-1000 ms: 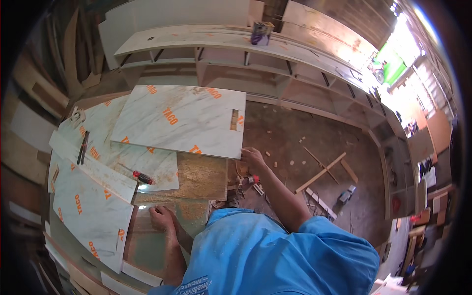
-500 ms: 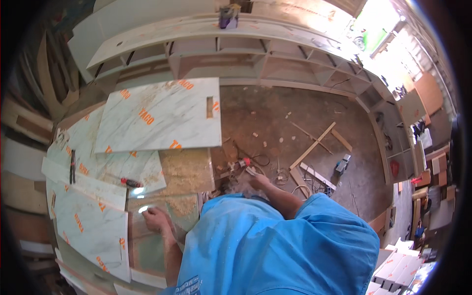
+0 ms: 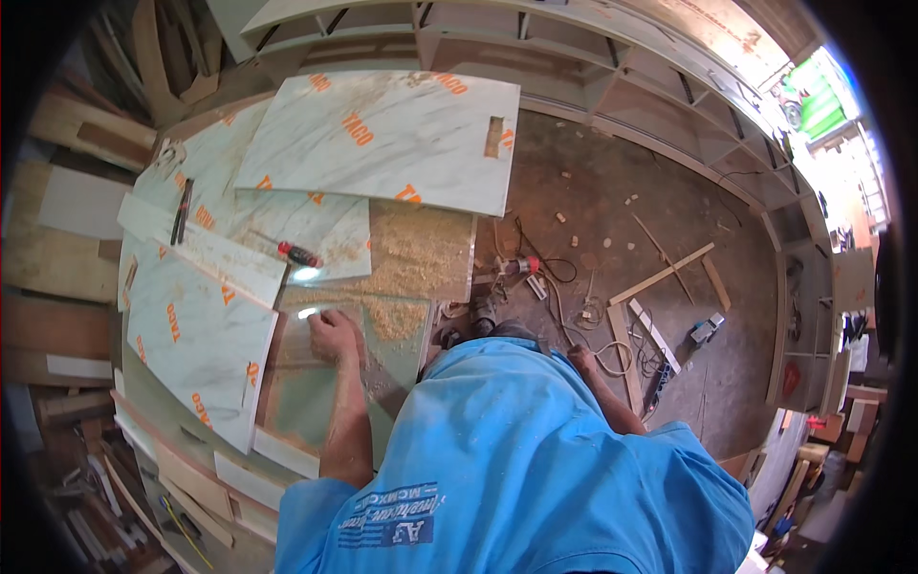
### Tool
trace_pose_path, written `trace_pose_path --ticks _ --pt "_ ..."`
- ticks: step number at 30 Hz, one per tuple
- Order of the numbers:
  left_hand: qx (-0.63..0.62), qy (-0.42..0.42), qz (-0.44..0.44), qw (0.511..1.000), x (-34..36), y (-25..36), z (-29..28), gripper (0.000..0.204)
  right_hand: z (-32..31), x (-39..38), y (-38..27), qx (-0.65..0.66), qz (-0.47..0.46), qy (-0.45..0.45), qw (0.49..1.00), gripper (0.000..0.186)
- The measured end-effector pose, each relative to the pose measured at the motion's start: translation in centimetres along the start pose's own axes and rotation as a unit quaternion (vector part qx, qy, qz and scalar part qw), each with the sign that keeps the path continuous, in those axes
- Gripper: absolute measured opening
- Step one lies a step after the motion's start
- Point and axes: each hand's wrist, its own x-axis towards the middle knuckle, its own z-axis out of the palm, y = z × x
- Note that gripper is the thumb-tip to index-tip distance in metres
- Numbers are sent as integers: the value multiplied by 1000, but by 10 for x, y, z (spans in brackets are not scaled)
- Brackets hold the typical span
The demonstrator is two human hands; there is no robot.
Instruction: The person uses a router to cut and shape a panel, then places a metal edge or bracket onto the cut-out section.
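My left hand (image 3: 337, 337) is closed over the workbench, fingers drawn in. A bright white patch shows at its fingertips; whether that is a held thing or glare I cannot make out. Just beyond lies a screwdriver (image 3: 300, 254) with a red and black handle, beside another bright spot. Sawdust (image 3: 406, 251) covers the brown board to the right of the screwdriver. A marble-patterned panel (image 3: 191, 335) lies left of the hand. My right hand (image 3: 580, 359) hangs low beside my body, above the floor; its fingers are too small and dark to read.
A large marble-patterned panel (image 3: 382, 143) with a rectangular cutout lies farther back. A dark long-handled tool (image 3: 182, 212) rests at the left. On the floor are a red power tool (image 3: 521, 266), cables, wooden strips (image 3: 660, 275) and a grey tool (image 3: 707, 330). A long open-compartment cabinet (image 3: 612, 81) stands behind.
The view has shifted, so the bench and floor appear higher and farther right. My right hand has drawn back from near the red tool to beside my body. My left hand stays near the screwdriver.
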Motion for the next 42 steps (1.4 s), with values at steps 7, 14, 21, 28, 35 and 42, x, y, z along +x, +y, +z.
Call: trace_pose_path --ticks 7,14,21,28,35,42 --pt "-36 -8 -11 999 5 -43 -6 27 -9 38 -63 -60 -183 -82 978 29" --pt "-114 32 -47 992 -66 -44 -30 19 -47 110 -25 -192 -348 -145 906 17" --pt "-106 113 -169 973 -211 -37 -55 20 -116 163 -78 -38 -242 -226 943 12" --pt "-121 97 -241 958 -377 3 -41 21 -160 174 -102 41 -100 -237 966 8" --pt "-81 -280 -437 851 -598 -58 11 47 -147 178 -95 63 -104 -292 949 16" --pt "-87 -327 -507 792 -670 -89 -1 51 -144 183 -113 168 -118 -323 924 27"
